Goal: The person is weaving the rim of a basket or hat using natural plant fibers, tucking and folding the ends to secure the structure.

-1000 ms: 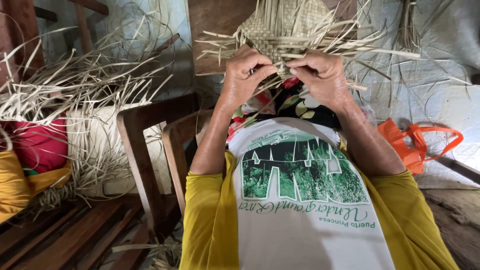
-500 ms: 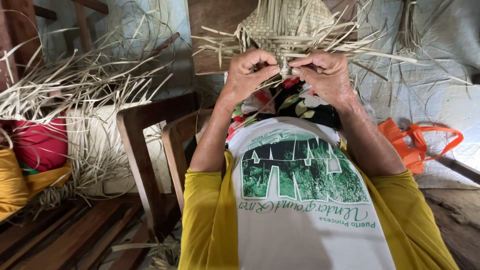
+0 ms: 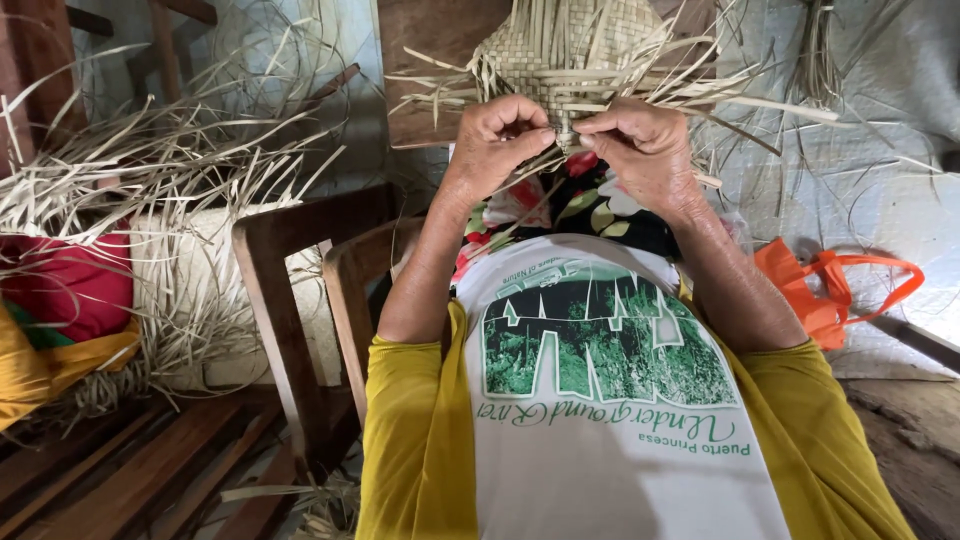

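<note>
A partly woven mat of pale dried leaf strips (image 3: 570, 55) is held up in front of me, loose strip ends sticking out to both sides. My left hand (image 3: 497, 135) pinches strips at the mat's lower edge, fingers curled. My right hand (image 3: 645, 145) grips strips at the same edge, right beside the left; the fingertips of both hands almost meet at the weave's centre. Below them lie my floral skirt (image 3: 590, 205) and my white and yellow shirt (image 3: 600, 400).
A wooden chair (image 3: 300, 290) stands at my left. Beyond it is a heap of loose dried strips (image 3: 130, 200) over a woven white bundle, with red and yellow cloth (image 3: 50, 300). An orange bag (image 3: 830, 290) lies on the right. Wooden slats (image 3: 130, 470) run at lower left.
The mat and both hands have shifted slightly up and closer together; the fingers keep working the strips at the lower edge.
</note>
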